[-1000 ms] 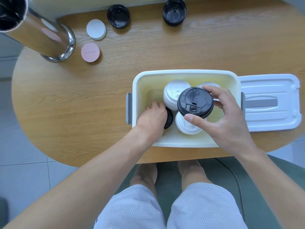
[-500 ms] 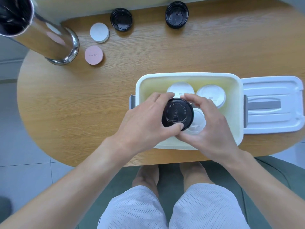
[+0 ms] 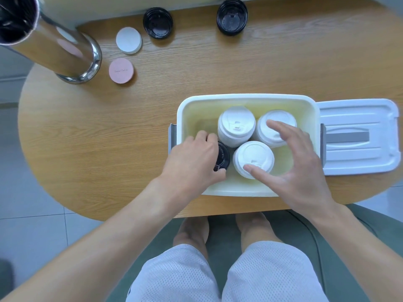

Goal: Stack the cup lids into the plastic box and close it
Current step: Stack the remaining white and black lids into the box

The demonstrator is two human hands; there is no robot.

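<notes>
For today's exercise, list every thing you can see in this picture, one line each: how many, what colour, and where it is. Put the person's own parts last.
Table: one, light wood, rounded, fills the upper view.
Plastic box: one, white, open, near edge of table.
Box lid: one, white with grey strip, right of the box.
White lid stacks: three, inside the box.
Black lid in box: one, front-left corner, under the left hand.
Black lids on table: two, far edge.
White disc: one, far left.
Pink disc: one, nearer than the white disc.
Metal cylinder: one, shiny, far-left corner.
Left hand: grips the black lid.
Right hand: fingers spread over the white stacks.
Legs: two, white shorts, below the table.
</notes>
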